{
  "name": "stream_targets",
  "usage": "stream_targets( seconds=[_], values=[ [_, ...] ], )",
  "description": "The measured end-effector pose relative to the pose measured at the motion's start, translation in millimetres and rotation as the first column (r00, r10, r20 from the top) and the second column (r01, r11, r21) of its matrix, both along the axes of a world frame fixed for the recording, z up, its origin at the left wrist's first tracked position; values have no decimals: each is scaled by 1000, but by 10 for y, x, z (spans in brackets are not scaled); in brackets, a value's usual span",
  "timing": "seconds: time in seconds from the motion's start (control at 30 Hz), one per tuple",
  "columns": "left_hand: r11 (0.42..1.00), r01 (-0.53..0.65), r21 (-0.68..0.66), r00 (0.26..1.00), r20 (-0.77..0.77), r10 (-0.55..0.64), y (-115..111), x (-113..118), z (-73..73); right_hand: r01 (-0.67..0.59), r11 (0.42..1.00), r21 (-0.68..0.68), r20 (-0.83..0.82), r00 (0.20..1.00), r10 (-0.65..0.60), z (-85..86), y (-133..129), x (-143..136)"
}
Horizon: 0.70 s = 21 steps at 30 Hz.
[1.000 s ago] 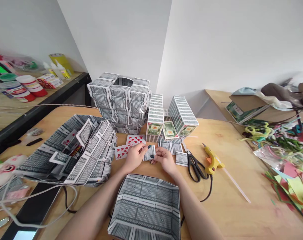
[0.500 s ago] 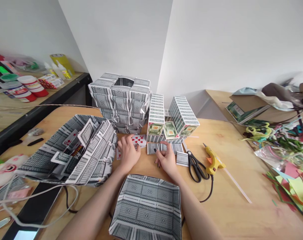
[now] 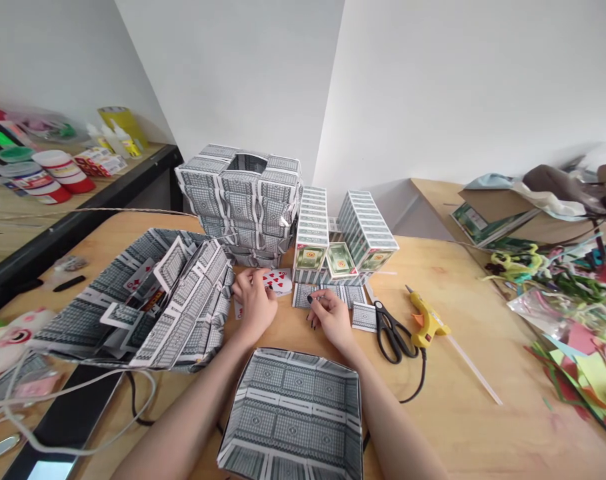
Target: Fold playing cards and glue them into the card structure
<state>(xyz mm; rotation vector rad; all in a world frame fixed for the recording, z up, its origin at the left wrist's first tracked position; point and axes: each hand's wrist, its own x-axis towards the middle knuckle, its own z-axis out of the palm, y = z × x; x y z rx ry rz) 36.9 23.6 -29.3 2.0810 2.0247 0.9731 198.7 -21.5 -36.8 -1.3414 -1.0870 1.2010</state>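
Note:
My left hand (image 3: 256, 303) is bent over loose playing cards, its thumb against a face-up card with red hearts (image 3: 281, 283). The edge of another card (image 3: 238, 309) shows below its fingers. My right hand (image 3: 331, 320) is closed, thumb and forefinger close together; whatever lies between them is hidden. Just beyond it, a row of face-down cards (image 3: 355, 295) lies flat, and one more face-down card (image 3: 364, 317) is to its right. Between my forearms stands an open tray made of grey-backed cards (image 3: 303, 400).
Black scissors (image 3: 393, 337) and a yellow glue gun (image 3: 425, 320) with its cord lie right. A large box built of cards (image 3: 243, 207) and stacked card packs (image 3: 310, 233) stand behind. Left is a card-built basket (image 3: 183, 307); paper scraps (image 3: 583, 360) are far right.
My right hand has drawn slightly back from the card row, its fingers curling closer together. My left hand has shifted slightly over the cards, showing more of the hearts card.

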Motion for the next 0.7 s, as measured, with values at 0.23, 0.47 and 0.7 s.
stream_targets(
  seconds=[0.23, 0.47, 0.7],
  values=[
    [995, 57, 85, 996, 67, -63, -36, 21, 88, -24, 999, 25, -10, 1000, 24, -21, 5, 7],
    [921, 302, 247, 922, 168, -348, -97, 42, 132, -284, 958, 35, -328, 902, 280, 134, -54, 2],
    [845, 501, 189, 817, 220, -533, -129, 69, 114, -583, 808, 90, -541, 652, 531, 264, -160, -74]
  ],
)
